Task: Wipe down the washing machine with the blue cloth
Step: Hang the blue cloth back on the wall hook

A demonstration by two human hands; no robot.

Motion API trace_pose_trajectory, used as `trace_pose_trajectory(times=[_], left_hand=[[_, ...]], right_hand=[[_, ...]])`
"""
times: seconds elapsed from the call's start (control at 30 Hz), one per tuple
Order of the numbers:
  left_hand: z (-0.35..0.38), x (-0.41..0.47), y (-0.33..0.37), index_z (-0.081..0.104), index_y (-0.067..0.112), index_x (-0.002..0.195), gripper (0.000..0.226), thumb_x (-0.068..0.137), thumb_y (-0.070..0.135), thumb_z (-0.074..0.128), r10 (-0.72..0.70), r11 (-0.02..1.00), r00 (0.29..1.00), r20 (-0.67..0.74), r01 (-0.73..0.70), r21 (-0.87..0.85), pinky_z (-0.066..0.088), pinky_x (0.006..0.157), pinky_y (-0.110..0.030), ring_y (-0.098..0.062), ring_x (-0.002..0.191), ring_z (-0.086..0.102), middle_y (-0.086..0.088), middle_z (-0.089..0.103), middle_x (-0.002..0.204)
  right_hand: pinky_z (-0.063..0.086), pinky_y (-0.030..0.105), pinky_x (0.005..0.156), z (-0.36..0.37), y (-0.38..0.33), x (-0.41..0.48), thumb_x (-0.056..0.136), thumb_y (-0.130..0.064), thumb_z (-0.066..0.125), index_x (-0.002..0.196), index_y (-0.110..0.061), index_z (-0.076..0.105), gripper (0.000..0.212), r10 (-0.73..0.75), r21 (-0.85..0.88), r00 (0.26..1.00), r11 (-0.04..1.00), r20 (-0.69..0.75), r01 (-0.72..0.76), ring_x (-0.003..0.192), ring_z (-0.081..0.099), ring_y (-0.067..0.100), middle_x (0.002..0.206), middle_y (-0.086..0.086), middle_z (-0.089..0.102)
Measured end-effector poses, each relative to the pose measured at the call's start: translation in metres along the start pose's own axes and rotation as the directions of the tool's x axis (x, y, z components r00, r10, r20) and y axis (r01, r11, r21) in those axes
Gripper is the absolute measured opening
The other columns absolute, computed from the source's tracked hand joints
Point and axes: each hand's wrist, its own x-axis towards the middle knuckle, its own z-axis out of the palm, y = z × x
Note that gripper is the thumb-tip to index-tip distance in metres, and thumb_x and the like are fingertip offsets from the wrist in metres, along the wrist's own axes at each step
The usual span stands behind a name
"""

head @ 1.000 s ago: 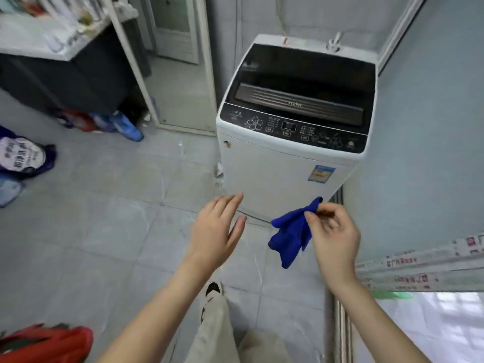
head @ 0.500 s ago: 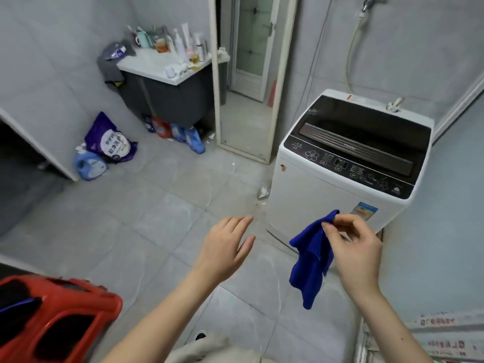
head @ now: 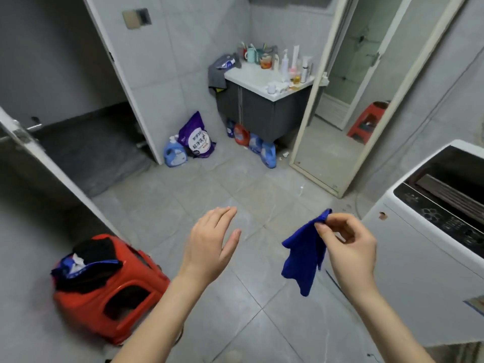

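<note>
Swung left since a moment ago: washing machine (head: 429, 247) now pushed to the right edge of view, red stool (head: 110, 292) and the sink cabinet (head: 262, 111) brought into sight. Right hand (head: 348, 252) pinching one corner of the blue cloth (head: 303, 258) between thumb and fingertips, the rest dangling free over the floor tiles, near the machine's front left corner but not touching it. Left hand (head: 209, 247) empty, fingers loosely spread, palm turned toward the cloth. No wiping begun yet, by the look of it. Best done by gathering the hanging cloth into a flat pad first, with the free hand folding it, since a corner pinch gives little contact. Then turning back to face the machine, starting on the dark lid and control panel (head: 445, 218), working down the white front in overlapping strokes, going lightly over the buttons.
</note>
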Motion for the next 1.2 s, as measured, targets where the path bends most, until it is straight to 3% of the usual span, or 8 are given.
trace_pose_trajectory(times=[0.2,0.43,0.67,0.83,1.0,1.2], left_hand=[[-0.042,-0.008,-0.105,0.061,0.01,0.13,0.052,0.098,0.044,0.039,-0.181,0.981,0.983,-0.042,0.183,0.064,0.043,0.104,-0.037,-0.022,0.123,0.055,-0.002,0.062,0.13],[-0.061,0.03,-0.178,0.06,0.013,0.132,0.052,0.098,0.045,0.037,-0.35,0.929,0.925,-0.145,0.363,0.071,0.043,0.104,-0.035,-0.017,0.125,0.053,0.001,0.061,0.131],[-0.029,0.107,-0.249,0.06,0.015,0.132,0.056,0.097,0.049,0.033,-0.547,0.822,0.821,-0.164,0.564,0.08,0.038,0.103,-0.029,-0.016,0.124,0.053,0.003,0.062,0.129],[-0.02,0.207,-0.298,0.054,0.018,0.14,0.066,0.094,0.056,0.024,-0.66,0.721,0.719,-0.217,0.688,0.088,0.039,0.104,-0.03,-0.015,0.128,0.049,0.005,0.059,0.135],[-0.024,0.32,-0.345,0.054,0.016,0.139,0.059,0.098,0.05,0.029,-0.644,0.719,0.714,-0.277,0.688,0.101,0.044,0.105,-0.037,-0.016,0.127,0.051,0.004,0.059,0.135],[0.0,0.43,-0.427,0.06,0.01,0.131,0.05,0.098,0.041,0.04,-0.607,0.729,0.728,-0.319,0.669,0.142,0.049,0.098,-0.039,-0.024,0.115,0.059,-0.004,0.066,0.122]], right_hand=[[0.049,0.011,0.065,0.119,-0.009,0.033,0.086,0.0,0.068,0.09,-0.008,0.067,0.009,-0.028,0.023,0.991,0.999,0.132,0.025,0.073,0.063,0.003,0.083,0.0,0.07],[0.051,0.014,0.067,0.239,-0.011,0.093,0.085,0.001,0.07,0.09,-0.009,0.07,0.011,-0.043,0.064,0.948,0.998,0.317,0.024,0.075,0.065,0.006,0.082,-0.001,0.071],[0.05,0.015,0.065,0.355,0.025,0.184,0.082,0.003,0.071,0.087,-0.008,0.07,0.012,0.025,0.082,0.853,0.994,0.521,-0.079,0.071,0.063,0.009,0.079,0.004,0.071],[0.05,0.016,0.067,0.434,0.031,0.285,0.082,0.005,0.071,0.086,-0.008,0.07,0.014,0.009,0.097,0.743,0.99,0.669,-0.099,0.072,0.063,0.013,0.079,0.006,0.07],[0.05,0.014,0.068,0.508,0.016,0.396,0.082,0.007,0.07,0.086,-0.006,0.07,0.014,-0.051,0.113,0.698,0.993,0.714,-0.044,0.071,0.062,0.007,0.079,0.004,0.07],[0.05,0.014,0.07,0.598,0.03,0.512,0.082,0.006,0.071,0.088,-0.005,0.07,0.012,-0.078,0.112,0.708,0.994,0.702,-0.002,0.072,0.062,0.005,0.081,0.006,0.07]])
